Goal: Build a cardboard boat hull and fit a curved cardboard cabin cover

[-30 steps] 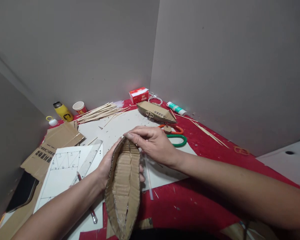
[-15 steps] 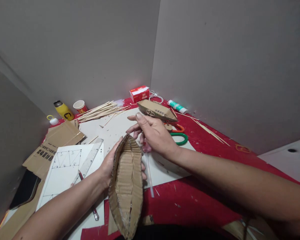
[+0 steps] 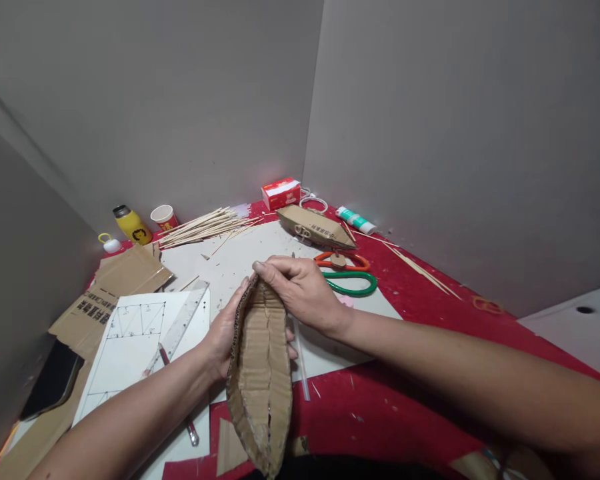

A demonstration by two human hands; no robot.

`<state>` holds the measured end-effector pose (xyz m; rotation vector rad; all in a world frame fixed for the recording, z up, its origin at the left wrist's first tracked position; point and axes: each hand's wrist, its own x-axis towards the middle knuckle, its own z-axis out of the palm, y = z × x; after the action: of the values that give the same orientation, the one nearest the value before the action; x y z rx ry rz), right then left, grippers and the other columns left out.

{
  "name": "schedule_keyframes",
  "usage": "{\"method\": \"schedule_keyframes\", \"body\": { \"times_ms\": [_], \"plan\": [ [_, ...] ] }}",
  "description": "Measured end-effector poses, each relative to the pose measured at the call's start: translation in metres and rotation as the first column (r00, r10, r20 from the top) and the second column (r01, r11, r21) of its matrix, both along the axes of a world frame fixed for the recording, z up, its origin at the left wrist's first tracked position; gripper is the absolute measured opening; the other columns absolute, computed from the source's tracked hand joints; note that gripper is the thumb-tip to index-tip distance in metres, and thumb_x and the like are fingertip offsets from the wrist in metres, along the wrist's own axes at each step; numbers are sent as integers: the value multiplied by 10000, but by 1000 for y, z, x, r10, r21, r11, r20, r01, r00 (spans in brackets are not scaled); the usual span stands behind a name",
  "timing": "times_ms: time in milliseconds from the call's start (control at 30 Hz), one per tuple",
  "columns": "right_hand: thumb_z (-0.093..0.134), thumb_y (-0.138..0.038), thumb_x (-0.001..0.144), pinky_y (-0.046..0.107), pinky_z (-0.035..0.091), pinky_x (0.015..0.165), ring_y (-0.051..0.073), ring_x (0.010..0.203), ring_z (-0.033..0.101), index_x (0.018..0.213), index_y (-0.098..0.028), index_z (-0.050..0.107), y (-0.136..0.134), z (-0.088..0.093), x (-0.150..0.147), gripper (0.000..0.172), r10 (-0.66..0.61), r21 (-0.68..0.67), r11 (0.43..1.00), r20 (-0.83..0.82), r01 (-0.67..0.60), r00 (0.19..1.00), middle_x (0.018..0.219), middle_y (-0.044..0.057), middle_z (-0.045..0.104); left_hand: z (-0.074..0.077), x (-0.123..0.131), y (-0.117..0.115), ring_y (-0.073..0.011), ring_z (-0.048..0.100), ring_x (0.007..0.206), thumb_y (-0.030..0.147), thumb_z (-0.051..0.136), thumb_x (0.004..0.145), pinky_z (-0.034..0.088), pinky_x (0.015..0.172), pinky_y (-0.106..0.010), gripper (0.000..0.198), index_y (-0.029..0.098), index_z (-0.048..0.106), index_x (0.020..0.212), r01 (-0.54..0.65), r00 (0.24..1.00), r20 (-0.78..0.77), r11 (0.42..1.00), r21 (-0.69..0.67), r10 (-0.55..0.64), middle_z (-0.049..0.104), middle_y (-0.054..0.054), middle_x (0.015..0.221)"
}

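Observation:
A boat-shaped hull of corrugated cardboard (image 3: 255, 373) is held upright in front of me, its hollow side facing me and its lower tip near my body. My left hand (image 3: 225, 333) wraps it from the left and behind, with fingertips showing past its right edge. At the far tip my right hand (image 3: 303, 290) is closed, the thumb pressing on the rim from the front and the fingers behind it, partly hidden. Just beyond my right hand lie scissors with green and orange handles (image 3: 353, 283) and a second cardboard boat (image 3: 315, 227).
Thin wooden sticks (image 3: 205, 227) lie at the back beside a paper cup (image 3: 164, 217) and a yellow bottle (image 3: 133, 225). To the left are cardboard pieces (image 3: 130, 267), a drawing sheet (image 3: 130, 353), a ruler (image 3: 180, 327) and a phone (image 3: 53, 377). A tube (image 3: 356, 220) lies back right.
My right hand has moved down onto the hull's far tip and closed on it, uncovering the scissors. The hull has shifted slightly right and down in view.

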<state>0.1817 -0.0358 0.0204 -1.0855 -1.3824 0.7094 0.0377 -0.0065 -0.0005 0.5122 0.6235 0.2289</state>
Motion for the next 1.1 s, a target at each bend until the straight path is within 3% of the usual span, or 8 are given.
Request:
{"method": "schedule_keyframes", "body": {
  "times_ms": [133,233,333,467,633,733,867,1100],
  "plan": [
    [525,-499,891,213,355,489,84,523,413,591,-164,531,4,2,0,449,7,-117,993,-58,-14,998,563,-36,448,1,0,-2,-273,710,591,682,379,861,565,593,-361,688,69,690,846,10,1000,-29,1000,8,-10,720,-153,684],
    [439,-499,941,191,382,445,90,536,495,927,-147,645,9,7,7,408,-8,-211,977,-127,-19,992,706,14,605,6,1,-4,-272,711,610,674,388,865,570,619,-376,649,95,680,901,-36,999,-34,997,75,39,723,-152,714],
    [397,-475,967,181,442,462,102,621,575,1188,-157,562,7,12,14,421,-45,-215,977,-144,13,989,881,67,662,17,2,-2,-257,707,620,643,373,890,577,637,-371,610,109,667,870,-213,974,-39,958,191,224,715,-138,697],
    [482,-465,938,188,512,547,139,810,634,1265,-147,523,-9,8,13,457,6,-309,950,-122,-44,993,1053,119,657,33,-3,14,-244,714,682,637,345,905,585,717,-375,591,135,644,817,-524,835,1,794,310,550,702,-98,684],
    [569,-490,881,207,521,449,154,680,672,1195,-147,538,-28,-3,-2,466,232,-599,705,-311,-380,922,953,111,674,37,-11,37,-225,715,716,596,341,925,575,783,-376,534,157,624,812,-738,646,124,574,354,753,681,-56,663],
    [606,-398,860,170,511,421,117,599,663,973,-138,587,-27,-7,-9,285,210,-599,607,-514,-523,832,832,74,677,34,-9,39,-205,714,720,579,330,935,566,812,-352,536,153,637,827,-758,620,167,530,382,767,687,-52,683],
    [571,-212,819,145,481,394,86,517,631,844,-132,604,-13,-6,-2,90,188,-626,663,-391,-411,901,742,41,678,30,-7,37,-208,722,795,538,314,955,565,790,-321,525,152,663,890,-711,673,178,561,423,718,725,-72,761],
    [549,-120,752,179,432,366,60,374,484,762,-159,615,17,1,49,77,173,-586,791,-62,-176,983,583,-20,610,35,-25,65,-218,719,789,592,246,943,566,683,-303,616,136,660,910,-672,672,152,509,538,725,740,-121,827]
  ]
}}
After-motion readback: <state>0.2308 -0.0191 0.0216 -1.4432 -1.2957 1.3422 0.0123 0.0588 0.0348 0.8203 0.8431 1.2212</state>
